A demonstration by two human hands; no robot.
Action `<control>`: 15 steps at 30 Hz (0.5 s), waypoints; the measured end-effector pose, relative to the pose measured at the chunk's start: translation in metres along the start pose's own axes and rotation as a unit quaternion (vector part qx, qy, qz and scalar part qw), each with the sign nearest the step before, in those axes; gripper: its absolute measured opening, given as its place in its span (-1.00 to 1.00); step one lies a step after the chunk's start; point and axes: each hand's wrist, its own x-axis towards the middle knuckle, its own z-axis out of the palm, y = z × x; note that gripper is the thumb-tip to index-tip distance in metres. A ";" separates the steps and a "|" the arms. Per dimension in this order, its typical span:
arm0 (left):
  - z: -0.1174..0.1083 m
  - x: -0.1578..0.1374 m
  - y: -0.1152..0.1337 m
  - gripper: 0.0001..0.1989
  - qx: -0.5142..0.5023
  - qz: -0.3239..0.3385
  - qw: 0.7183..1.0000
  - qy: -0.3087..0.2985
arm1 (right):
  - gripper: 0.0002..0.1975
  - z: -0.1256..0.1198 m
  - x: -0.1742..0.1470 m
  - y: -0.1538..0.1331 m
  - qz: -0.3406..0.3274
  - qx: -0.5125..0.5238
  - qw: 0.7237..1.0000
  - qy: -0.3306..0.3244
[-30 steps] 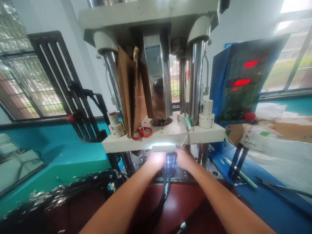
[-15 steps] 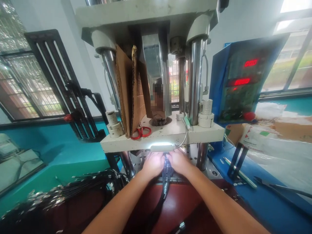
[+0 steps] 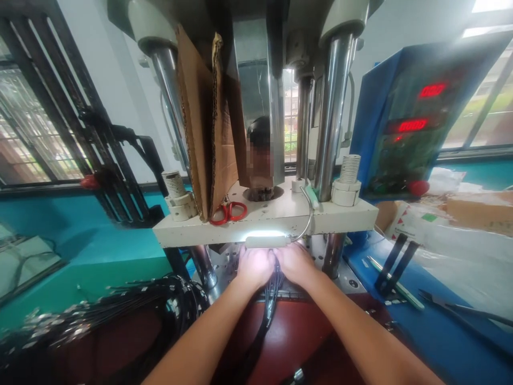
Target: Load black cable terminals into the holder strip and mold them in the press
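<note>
Apparently unfinished, the cables are handled by left hand and right hand; whether fingers are clamped cannot be told.

At six o'clock we are holding our left hand and right hand close together just below a glowing lamp, our fingertips not showing clearly, while black cables are trailing down between them. We are seeing red-handled scissors lying near eight, cardboard standing at ten, a blue control box showing red digits at two, and pliers lying at four.
</note>
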 end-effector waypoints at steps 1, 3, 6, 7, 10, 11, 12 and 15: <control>0.000 0.000 0.000 -0.66 -0.001 -0.003 1.000 -0.001 | -0.60 0.000 0.000 0.000 0.000 0.000 1.000 -0.002; 0.001 0.002 0.000 -0.66 -0.002 -0.009 1.000 -0.003 | -0.59 0.001 0.002 0.000 -0.001 0.003 1.000 -0.008; 0.003 0.003 -0.001 -0.68 -0.006 -0.013 1.000 -0.011 | -0.59 0.003 0.006 0.001 0.003 0.010 1.000 -0.017; 0.003 0.004 -0.002 -0.69 -0.008 -0.014 1.000 -0.014 | -0.59 0.003 0.008 0.001 0.004 0.013 1.000 -0.019; -0.002 0.005 -0.003 -0.73 -0.019 -0.015 0.999 -0.026 | -0.69 0.001 0.010 0.000 0.006 0.020 1.000 -0.020; -0.006 0.006 -0.003 -0.72 -0.024 -0.014 0.999 -0.030 | -0.72 -0.002 0.009 -0.001 0.006 0.023 1.000 -0.019; -0.011 0.006 -0.003 -0.71 -0.030 -0.012 0.999 -0.033 | -0.73 -0.004 0.009 -0.002 0.008 0.026 0.999 -0.017; -0.029 0.000 -0.004 -0.69 -0.049 -0.004 0.998 -0.030 | -0.74 -0.013 0.007 -0.008 0.030 0.043 0.999 0.001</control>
